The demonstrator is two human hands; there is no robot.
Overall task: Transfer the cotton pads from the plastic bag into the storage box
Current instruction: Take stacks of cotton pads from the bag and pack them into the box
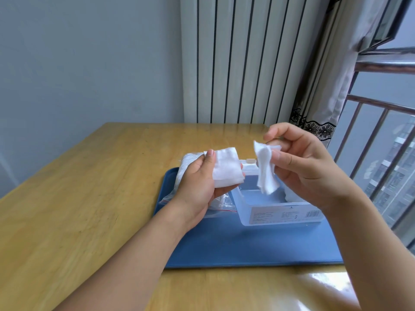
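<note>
The left hand (202,178) clasps a stack of cotton pads (228,168), keeping supply close; the right hand (301,167) pinches a few pads (266,171) above the storage box (280,212), seemingly to drop them; the plastic bag (215,203) lies at the box's nine o'clock.

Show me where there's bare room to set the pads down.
Free: the blue tray's near half, in front of the storage box; the table left of the tray. Crowded: the tray's far left, under the plastic bag and left hand.
</note>
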